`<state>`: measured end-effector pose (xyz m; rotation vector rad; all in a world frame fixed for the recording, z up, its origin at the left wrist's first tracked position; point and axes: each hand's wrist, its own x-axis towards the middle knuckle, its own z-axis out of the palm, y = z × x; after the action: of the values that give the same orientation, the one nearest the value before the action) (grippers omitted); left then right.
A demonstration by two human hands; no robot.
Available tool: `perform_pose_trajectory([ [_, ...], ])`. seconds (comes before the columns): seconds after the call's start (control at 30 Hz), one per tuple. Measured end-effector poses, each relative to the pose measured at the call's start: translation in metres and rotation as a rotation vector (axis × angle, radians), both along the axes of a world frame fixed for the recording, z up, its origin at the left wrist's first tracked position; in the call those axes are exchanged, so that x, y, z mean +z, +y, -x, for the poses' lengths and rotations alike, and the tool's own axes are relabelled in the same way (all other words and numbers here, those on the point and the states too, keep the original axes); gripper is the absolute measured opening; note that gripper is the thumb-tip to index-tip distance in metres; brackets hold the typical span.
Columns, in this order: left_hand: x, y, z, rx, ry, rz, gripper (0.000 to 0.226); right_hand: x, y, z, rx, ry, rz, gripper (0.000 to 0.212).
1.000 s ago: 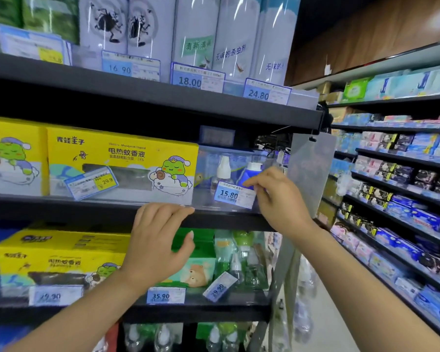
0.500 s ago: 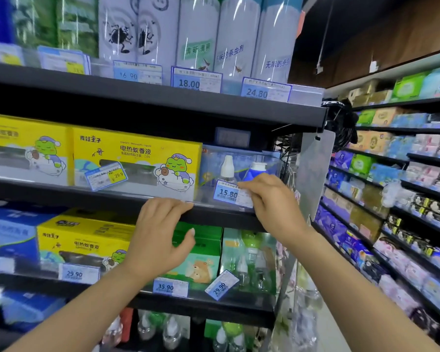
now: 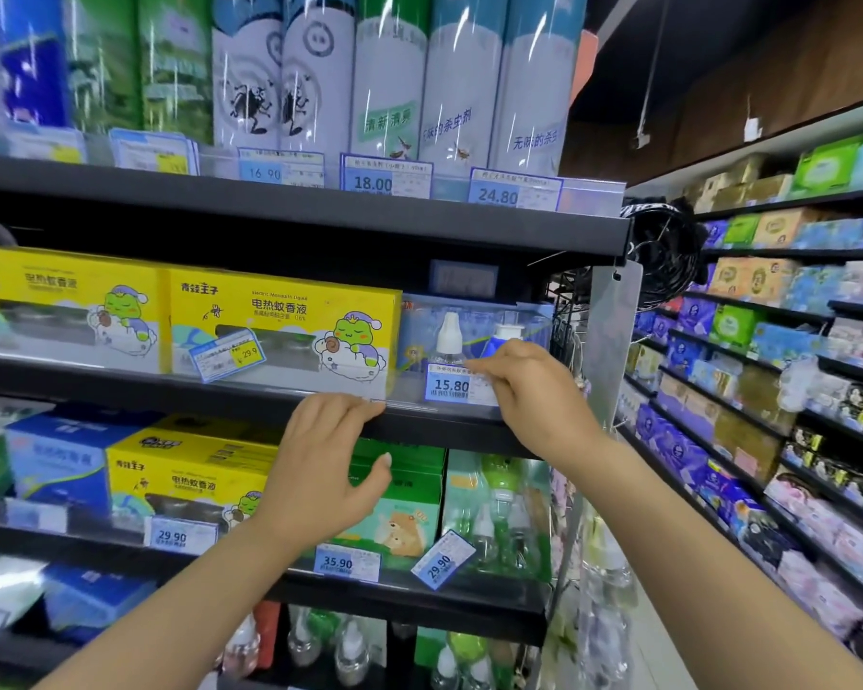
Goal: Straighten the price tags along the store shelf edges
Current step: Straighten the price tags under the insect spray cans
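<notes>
Left hand (image 3: 327,453) fingers curled over the front lip of the black metal middle shelf (image 3: 220,398), thumb spread below, holding no tag. Right hand (image 3: 529,393) pinching the right end of the blue-and-white 15.80 paper price tag (image 3: 450,385), which sits roughly level in the clear plastic strip on that shelf edge. Left of it, a blue-bordered 29.9 tag (image 3: 226,354) leans crooked against the yellow cardboard mosquito-liquid box (image 3: 285,323). Lower shelf: blue 29.90 tag (image 3: 442,560) tilted. Top shelf: 18.00 tag (image 3: 384,177) upright.
</notes>
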<state>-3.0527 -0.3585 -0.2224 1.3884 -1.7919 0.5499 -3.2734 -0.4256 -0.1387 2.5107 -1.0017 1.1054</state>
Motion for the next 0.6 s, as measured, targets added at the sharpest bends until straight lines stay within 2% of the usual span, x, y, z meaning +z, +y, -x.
perform_pose_trajectory([
  [0.33,-0.001,0.002,0.002,0.019,-0.015,0.004,0.052,-0.014,0.004,-0.003,0.015,-0.060,0.012,0.033],
  [0.6,0.004,0.011,-0.008,0.027,-0.175,-0.048,0.058,-0.019,0.006,-0.001,0.005,-0.120,0.010,0.036],
])
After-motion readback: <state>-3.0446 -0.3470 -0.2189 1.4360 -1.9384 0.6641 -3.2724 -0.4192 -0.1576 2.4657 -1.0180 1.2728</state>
